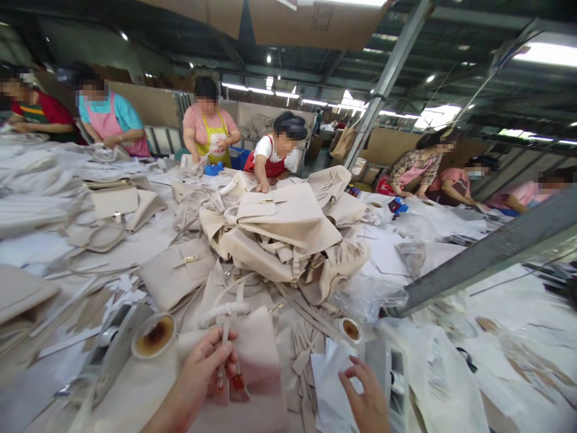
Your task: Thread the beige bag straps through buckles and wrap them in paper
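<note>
My left hand is closed round a narrow beige strap, thumb against fingers. Below the fingers hang strap ends with small reddish-orange pieces. Under this hand lies a beige handbag, its handle partly wrapped in white. Off to the right, my right hand is curled, thumb and forefinger brought together over white paper sheets. Anything between those fingertips is too small to make out. Loose beige strap pieces lie between the two hands.
A tall heap of beige handbags rises ahead. Round dishes with brown residue, a left one and a right one, flank my hands. A slanting metal beam crosses on the right. Several co-workers, one person straight ahead, line the far side.
</note>
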Action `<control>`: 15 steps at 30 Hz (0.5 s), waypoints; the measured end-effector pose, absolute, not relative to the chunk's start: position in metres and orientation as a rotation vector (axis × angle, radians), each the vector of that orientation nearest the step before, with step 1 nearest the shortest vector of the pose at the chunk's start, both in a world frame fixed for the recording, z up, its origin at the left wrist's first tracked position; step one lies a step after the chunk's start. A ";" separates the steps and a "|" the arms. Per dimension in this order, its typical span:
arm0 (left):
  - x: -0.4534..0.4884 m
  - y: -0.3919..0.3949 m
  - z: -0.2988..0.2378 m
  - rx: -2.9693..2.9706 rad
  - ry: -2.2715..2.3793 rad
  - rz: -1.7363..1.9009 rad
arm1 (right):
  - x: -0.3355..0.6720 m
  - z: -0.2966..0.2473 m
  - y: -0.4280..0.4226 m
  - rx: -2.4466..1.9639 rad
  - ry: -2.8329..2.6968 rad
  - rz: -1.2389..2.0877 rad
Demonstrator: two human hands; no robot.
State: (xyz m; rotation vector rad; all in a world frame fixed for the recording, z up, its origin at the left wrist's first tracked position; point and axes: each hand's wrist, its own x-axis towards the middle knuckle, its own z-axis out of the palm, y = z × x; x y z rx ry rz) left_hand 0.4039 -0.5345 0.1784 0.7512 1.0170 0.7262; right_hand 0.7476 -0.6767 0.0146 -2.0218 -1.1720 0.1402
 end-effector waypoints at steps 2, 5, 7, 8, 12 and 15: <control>0.404 -0.534 0.174 0.790 1.003 0.725 | 0.727 0.042 -0.667 -1.937 -1.250 0.139; 0.407 -0.535 0.168 0.869 0.932 0.756 | 0.686 0.081 -0.645 -1.760 -1.441 0.168; 0.411 -0.537 0.166 0.914 0.891 0.768 | 0.655 0.099 -0.629 -1.657 -1.574 0.211; 0.413 -0.538 0.165 0.931 0.881 0.771 | 0.640 0.106 -0.621 -1.619 -1.617 0.234; 0.421 -0.544 0.172 0.942 0.919 0.813 | 0.590 0.117 -0.601 -1.506 -1.572 0.355; 0.419 -0.543 0.182 0.852 0.886 0.861 | 0.585 0.119 -0.600 -1.456 -1.412 0.462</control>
